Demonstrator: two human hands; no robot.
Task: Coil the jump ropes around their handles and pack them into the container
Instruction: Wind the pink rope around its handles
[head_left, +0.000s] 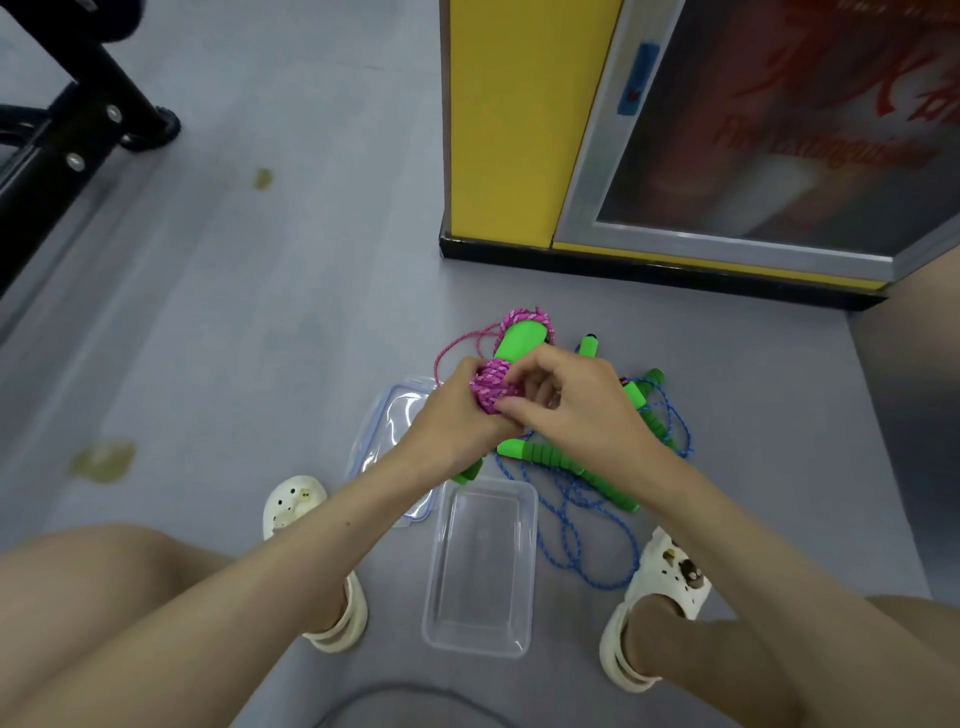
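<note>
A pink jump rope (493, 387) is partly coiled around its green handles (519, 340). My left hand (457, 415) grips the bundle from below. My right hand (571, 400) pinches the pink cord at the coil. A loose loop of pink cord trails off to the upper left. On the floor to the right lies a blue jump rope (576, 530), uncoiled, with green ribbed handles (561, 462). A clear plastic container (480, 566) stands open on the floor between my feet.
The container's clear lid (387, 441) lies flat to the left of the tub, partly under my left arm. A yellow cabinet (498, 124) with a glass door stands behind. Black equipment legs (88, 109) are at the far left. My white clogs (291, 506) flank the tub.
</note>
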